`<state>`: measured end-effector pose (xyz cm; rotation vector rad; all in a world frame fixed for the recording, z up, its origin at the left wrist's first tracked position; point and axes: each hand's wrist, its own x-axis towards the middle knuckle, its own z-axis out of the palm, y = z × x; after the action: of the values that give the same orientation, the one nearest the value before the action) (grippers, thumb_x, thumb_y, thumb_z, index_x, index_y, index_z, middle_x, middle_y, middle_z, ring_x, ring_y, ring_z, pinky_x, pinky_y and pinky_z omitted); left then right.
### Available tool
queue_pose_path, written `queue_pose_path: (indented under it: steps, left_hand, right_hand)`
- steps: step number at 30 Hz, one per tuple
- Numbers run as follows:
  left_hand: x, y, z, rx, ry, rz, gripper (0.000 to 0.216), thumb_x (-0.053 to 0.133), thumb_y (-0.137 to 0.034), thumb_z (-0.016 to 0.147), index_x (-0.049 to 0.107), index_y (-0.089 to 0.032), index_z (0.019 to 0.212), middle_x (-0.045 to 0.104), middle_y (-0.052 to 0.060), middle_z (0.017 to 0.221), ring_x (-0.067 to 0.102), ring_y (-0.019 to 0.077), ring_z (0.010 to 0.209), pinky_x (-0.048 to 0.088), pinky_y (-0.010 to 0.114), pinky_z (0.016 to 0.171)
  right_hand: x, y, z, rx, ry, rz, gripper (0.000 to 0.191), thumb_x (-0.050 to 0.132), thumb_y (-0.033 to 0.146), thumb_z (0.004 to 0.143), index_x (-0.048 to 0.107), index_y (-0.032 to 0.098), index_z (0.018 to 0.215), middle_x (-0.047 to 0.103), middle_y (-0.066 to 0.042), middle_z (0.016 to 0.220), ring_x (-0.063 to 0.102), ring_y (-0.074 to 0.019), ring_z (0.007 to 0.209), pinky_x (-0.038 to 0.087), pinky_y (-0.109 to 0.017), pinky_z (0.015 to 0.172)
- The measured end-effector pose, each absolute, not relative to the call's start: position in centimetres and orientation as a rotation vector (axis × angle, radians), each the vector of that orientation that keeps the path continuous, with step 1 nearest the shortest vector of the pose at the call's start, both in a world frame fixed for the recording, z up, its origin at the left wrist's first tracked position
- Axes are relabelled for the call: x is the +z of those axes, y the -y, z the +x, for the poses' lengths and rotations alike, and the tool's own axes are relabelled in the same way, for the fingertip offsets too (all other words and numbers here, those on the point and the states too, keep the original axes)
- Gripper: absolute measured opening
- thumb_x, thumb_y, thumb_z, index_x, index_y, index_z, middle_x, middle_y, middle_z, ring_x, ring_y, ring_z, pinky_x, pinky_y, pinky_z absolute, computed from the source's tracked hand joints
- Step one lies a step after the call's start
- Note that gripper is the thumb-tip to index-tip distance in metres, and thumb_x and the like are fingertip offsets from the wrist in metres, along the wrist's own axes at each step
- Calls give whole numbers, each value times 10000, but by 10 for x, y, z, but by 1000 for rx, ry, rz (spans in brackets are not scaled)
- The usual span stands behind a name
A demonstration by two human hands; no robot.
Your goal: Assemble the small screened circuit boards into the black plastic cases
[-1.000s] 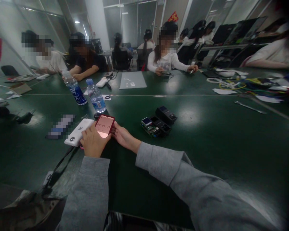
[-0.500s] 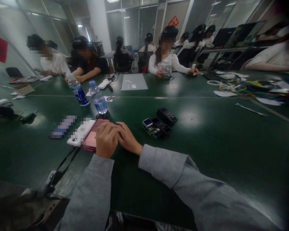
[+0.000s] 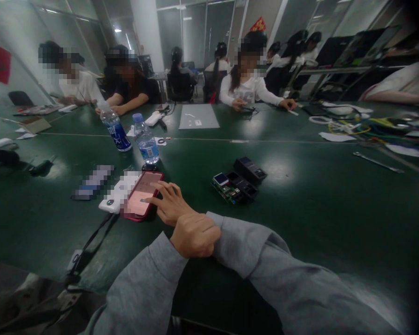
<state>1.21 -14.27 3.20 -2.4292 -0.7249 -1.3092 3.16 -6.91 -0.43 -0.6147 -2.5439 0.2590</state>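
A phone in a red case (image 3: 137,209) lies face up on the dark green table, its screen lit pinkish. My right hand (image 3: 172,202) reaches over its right edge with fingers spread, and a fingertip is at the screen; whether it touches I cannot tell. Wrapped over my right wrist, by the grey cuff, is my left hand (image 3: 194,235), its fingers curled closed. Against the phone's left side lies a white device (image 3: 108,204), partly blurred, with a dark strap (image 3: 96,232) running toward the table's front edge. Farther left is a dark phone (image 3: 94,181), also blurred.
Two water bottles, one dark blue-labelled (image 3: 117,132) and one light blue-labelled (image 3: 148,144), stand behind the phones. Right of my hands sit a small circuit board (image 3: 226,190) and black boxes (image 3: 250,170). A wrench (image 3: 377,162) and tangled cables (image 3: 349,126) lie right. Several people sit opposite.
My left hand has moved from over the phone back to my right wrist. My right hand's fingers have spread over the phone's edge. The view has shifted slightly.
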Motion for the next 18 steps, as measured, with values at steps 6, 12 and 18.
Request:
queue_pose_path:
  steps: [6, 12, 18]
  left_hand:
    - [24, 147, 22, -1102, 678, -2576, 434, 306, -129, 957, 434, -194, 547, 335, -20, 515, 352, 121, 466, 244, 305, 496]
    - [0, 152, 67, -799, 306, -2907, 400, 454, -374, 945, 522, -206, 589, 353, -42, 529, 333, 105, 440, 237, 276, 447]
    - [-3, 162, 130, -621, -55, -3250, 298, 532, -271, 908, 655, -251, 638, 571, -33, 607, 521, 77, 495, 339, 230, 447]
  right_hand:
    - [4, 72, 36, 302, 2451, -666, 447, 484, 182, 926, 549, 287, 1356, 354, -98, 1509, 264, -270, 1409, 223, -486, 1126]
    - [7, 56, 47, 485, 2157, -770, 446, 415, 92, 897, 548, 178, 1314, 540, -114, 1271, 484, -227, 1184, 398, -380, 988]
    - [5, 45, 57, 572, 2050, -789, 468, 365, 15, 881, 601, 172, 1254, 609, -78, 1108, 547, -190, 1035, 439, -321, 937]
